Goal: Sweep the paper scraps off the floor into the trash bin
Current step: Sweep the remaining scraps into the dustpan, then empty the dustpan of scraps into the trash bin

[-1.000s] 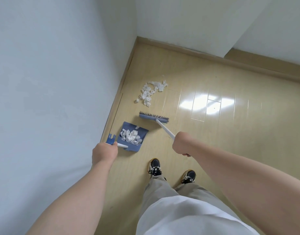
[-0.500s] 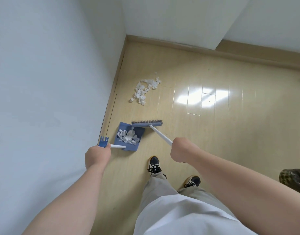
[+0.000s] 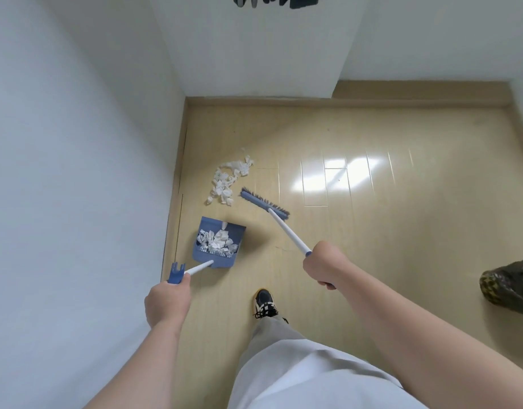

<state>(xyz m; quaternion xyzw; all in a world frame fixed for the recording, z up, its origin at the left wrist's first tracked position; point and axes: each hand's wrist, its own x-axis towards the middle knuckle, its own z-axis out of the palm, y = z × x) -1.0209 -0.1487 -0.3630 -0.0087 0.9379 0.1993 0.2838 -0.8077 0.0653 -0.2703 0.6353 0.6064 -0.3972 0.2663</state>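
**Paper scraps [image 3: 228, 181] lie partly on the floor [image 3: 372, 246], partly in the dustpan [image 3: 237, 231]**

Nearest the camera, the left hand [image 3: 165, 302] is curled tight round the top of the dustpan's white handle [image 3: 199, 267], just below its blue forked end. The right hand [image 3: 323, 265] is a closed fist round the upper end of the broom [image 3: 264, 205], whose white shaft slants away toward the far left. One black-and-white shoe [image 3: 264, 299] stands on the floor between the two arms.

Beyond the hands, the dustpan sits close to the floor's left edge with its mouth facing away. A heap of crumpled white scraps [image 3: 217, 240] fills its near half, against the comb-like ridge there. The blue broom head lies past the dustpan and to its right, set at an angle. It is just beside the loose pile of scraps but apart from it.

That pile lies near the left edge, toward the far left corner, clear of the dustpan. A dark patterned object [image 3: 508, 284] sits at the floor's right edge, cut off by the frame.
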